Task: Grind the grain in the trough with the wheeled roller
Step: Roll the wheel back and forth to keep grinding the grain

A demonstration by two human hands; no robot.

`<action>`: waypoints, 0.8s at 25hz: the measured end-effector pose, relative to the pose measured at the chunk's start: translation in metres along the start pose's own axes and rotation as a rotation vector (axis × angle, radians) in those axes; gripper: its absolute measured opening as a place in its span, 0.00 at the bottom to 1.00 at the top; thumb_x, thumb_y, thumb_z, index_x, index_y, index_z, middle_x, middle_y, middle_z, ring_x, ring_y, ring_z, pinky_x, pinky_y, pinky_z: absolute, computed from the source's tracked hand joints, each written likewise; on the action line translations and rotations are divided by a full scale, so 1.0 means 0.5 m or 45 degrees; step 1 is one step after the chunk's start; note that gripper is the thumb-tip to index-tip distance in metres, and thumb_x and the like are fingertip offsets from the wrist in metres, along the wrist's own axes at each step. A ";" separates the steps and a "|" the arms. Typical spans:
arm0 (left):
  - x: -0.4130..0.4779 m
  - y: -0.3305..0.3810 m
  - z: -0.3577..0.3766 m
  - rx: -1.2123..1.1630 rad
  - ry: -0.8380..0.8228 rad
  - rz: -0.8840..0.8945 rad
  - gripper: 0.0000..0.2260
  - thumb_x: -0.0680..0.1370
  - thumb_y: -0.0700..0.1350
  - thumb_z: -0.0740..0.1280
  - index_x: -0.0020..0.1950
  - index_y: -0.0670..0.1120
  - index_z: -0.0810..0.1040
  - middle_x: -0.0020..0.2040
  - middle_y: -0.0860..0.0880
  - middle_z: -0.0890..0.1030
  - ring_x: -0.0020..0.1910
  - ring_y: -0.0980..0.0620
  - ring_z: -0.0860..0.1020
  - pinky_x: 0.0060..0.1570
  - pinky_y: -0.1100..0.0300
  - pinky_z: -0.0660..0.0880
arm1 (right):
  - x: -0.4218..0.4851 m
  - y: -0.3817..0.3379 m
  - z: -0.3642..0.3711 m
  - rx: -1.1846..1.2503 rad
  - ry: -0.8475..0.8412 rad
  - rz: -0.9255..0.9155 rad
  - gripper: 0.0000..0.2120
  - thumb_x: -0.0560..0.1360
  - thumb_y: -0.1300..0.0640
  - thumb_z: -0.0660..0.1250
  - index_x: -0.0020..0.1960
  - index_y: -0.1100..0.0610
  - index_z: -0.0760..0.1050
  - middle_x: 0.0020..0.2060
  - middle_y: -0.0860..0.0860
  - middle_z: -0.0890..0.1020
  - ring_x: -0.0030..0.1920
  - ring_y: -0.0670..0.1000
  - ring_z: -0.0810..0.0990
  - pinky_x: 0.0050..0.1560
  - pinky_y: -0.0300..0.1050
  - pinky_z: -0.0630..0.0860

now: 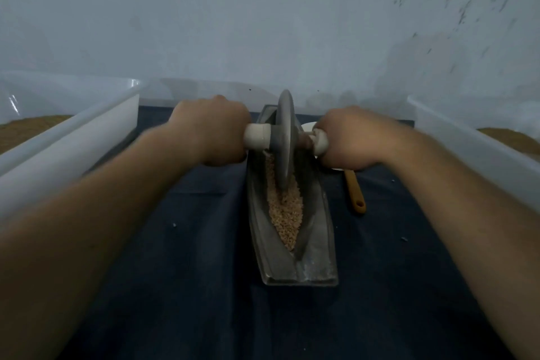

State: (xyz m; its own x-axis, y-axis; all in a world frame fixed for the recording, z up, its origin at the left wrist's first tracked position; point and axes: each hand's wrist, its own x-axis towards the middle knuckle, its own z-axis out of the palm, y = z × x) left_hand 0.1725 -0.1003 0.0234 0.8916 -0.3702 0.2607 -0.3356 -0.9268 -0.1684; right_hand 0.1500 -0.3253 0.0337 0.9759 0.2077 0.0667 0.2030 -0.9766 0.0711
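No text, label, brand, number or sign can be read anywhere here.

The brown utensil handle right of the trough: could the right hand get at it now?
Probably yes. The right hand grips the roller's white handle, so it must let go first. The brown utensil handle lies on the dark cloth just nearer than that hand, beside the trough, with nothing between.

Pale wall [263, 9], dark cloth [175, 286], 2 white tubs [73, 137] [467, 149] (dim)
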 end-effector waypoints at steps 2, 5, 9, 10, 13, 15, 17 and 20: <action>-0.005 0.018 0.031 0.192 0.456 -0.037 0.06 0.76 0.50 0.66 0.43 0.52 0.71 0.39 0.48 0.78 0.39 0.42 0.79 0.33 0.55 0.64 | 0.011 0.002 0.030 -0.051 0.331 0.057 0.07 0.73 0.52 0.68 0.38 0.49 0.72 0.35 0.48 0.78 0.37 0.51 0.77 0.33 0.44 0.72; -0.003 0.009 0.023 0.080 0.350 -0.080 0.06 0.75 0.51 0.68 0.42 0.52 0.74 0.39 0.48 0.77 0.39 0.43 0.78 0.34 0.56 0.67 | 0.014 0.006 0.014 -0.017 0.169 0.028 0.06 0.71 0.53 0.70 0.38 0.50 0.73 0.35 0.49 0.79 0.35 0.51 0.78 0.34 0.43 0.73; -0.006 -0.012 -0.042 -0.282 -0.666 0.112 0.10 0.67 0.48 0.75 0.32 0.45 0.78 0.24 0.50 0.78 0.23 0.54 0.76 0.23 0.67 0.69 | -0.027 0.002 -0.058 0.080 -0.604 -0.057 0.08 0.65 0.50 0.75 0.35 0.53 0.78 0.27 0.50 0.83 0.27 0.48 0.81 0.27 0.38 0.72; -0.009 -0.012 -0.048 -0.306 -0.750 0.117 0.09 0.67 0.46 0.75 0.31 0.44 0.79 0.23 0.50 0.78 0.21 0.55 0.75 0.22 0.67 0.68 | -0.033 0.001 -0.064 0.063 -0.647 -0.070 0.09 0.65 0.50 0.75 0.35 0.53 0.79 0.26 0.49 0.82 0.26 0.47 0.80 0.26 0.37 0.72; -0.004 -0.004 -0.028 -0.154 -0.427 0.044 0.10 0.69 0.50 0.74 0.33 0.47 0.77 0.25 0.51 0.77 0.27 0.51 0.77 0.29 0.60 0.73 | -0.020 0.000 -0.036 0.051 -0.393 -0.058 0.07 0.67 0.52 0.74 0.36 0.53 0.78 0.27 0.49 0.82 0.28 0.48 0.80 0.27 0.40 0.73; -0.004 0.009 0.004 0.068 0.110 -0.048 0.07 0.73 0.52 0.70 0.40 0.52 0.74 0.33 0.52 0.74 0.34 0.47 0.74 0.33 0.56 0.69 | 0.002 -0.001 0.003 0.012 0.032 -0.006 0.06 0.71 0.53 0.70 0.38 0.52 0.75 0.34 0.50 0.81 0.35 0.52 0.80 0.32 0.45 0.74; -0.011 0.025 0.034 0.236 0.492 -0.087 0.04 0.75 0.49 0.67 0.42 0.52 0.73 0.36 0.50 0.74 0.33 0.46 0.71 0.31 0.56 0.62 | 0.013 -0.003 0.032 -0.073 0.383 0.045 0.05 0.74 0.52 0.66 0.40 0.50 0.73 0.36 0.50 0.78 0.38 0.53 0.78 0.33 0.44 0.71; -0.005 0.015 0.023 0.086 0.324 -0.069 0.03 0.74 0.49 0.68 0.44 0.52 0.75 0.38 0.50 0.77 0.37 0.45 0.76 0.34 0.56 0.67 | 0.012 0.003 0.010 -0.008 0.115 0.016 0.05 0.72 0.53 0.70 0.41 0.51 0.75 0.36 0.50 0.80 0.37 0.53 0.79 0.33 0.43 0.72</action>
State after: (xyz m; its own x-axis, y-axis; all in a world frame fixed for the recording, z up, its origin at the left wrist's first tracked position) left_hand 0.1712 -0.1055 0.0104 0.7998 -0.3319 0.5001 -0.2607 -0.9426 -0.2087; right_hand 0.1566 -0.3256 0.0293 0.9671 0.2000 0.1572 0.1902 -0.9788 0.0756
